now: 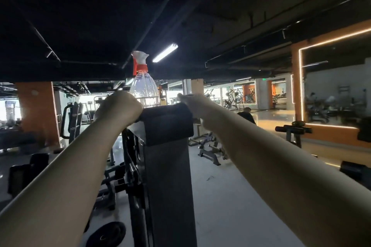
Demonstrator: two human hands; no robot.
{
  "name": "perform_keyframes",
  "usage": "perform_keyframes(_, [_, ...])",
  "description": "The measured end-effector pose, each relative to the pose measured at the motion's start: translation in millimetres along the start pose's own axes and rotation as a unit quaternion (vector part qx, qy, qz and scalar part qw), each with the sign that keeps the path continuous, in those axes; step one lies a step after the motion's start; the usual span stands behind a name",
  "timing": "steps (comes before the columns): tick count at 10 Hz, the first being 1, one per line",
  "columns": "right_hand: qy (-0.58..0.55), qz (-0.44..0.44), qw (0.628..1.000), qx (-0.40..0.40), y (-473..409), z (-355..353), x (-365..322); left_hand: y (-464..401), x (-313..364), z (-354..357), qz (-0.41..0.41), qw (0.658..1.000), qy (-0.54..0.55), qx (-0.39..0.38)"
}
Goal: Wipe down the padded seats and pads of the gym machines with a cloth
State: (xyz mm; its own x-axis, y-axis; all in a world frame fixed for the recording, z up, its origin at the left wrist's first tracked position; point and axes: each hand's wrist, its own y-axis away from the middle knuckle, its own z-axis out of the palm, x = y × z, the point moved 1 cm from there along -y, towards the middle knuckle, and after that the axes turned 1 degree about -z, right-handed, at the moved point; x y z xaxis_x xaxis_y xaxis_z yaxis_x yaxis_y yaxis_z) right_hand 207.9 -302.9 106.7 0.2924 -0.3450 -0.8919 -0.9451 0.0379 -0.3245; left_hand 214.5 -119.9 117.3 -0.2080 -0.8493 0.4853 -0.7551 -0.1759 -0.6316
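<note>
Both hands up at top of the dark pad [167,124]. Left hand [120,106] grips a clear spray bottle [144,88], standing upright above its fingers. Right hand [189,104] rests at pad's top corner; grip can't tell. Cloth not visible.

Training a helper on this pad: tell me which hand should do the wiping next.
Probably the right hand: it rests at the dark pad's top corner, while the left hand seems to hold the spray bottle. No cloth is visible.
</note>
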Motion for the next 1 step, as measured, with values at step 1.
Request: perform_keyframes(1, [0.006, -0.047, 0.996, 0.071, 18.9, -16.6, 6.3, 15.8, 6.7, -4.5, 0.065, 0.987, 0.011, 0.15])
